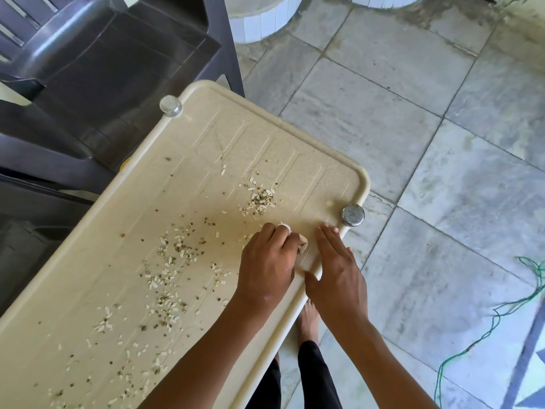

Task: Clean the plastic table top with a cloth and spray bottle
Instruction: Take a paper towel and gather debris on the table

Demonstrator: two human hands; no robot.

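Table top [265, 149] strewn with grains [261, 199]; left hand [267, 261] grips cloth [302, 245], right hand [339, 267] flat

1 table [265, 143]. 2 metal caps: far cap [170, 105], near cap [353, 214]. 2 hands: left hand [267, 267], right hand [339, 270]. 1 cloth [303, 246], mostly hidden. 1 bare foot [308, 320]. At least 2 dark chairs [103, 69]. 2 tiled bases [265, 16]. 1 green cord [438, 385]. Grains [261, 199]: too many to count.

L grip [265, 265] curled, R grip [339, 271] flat.
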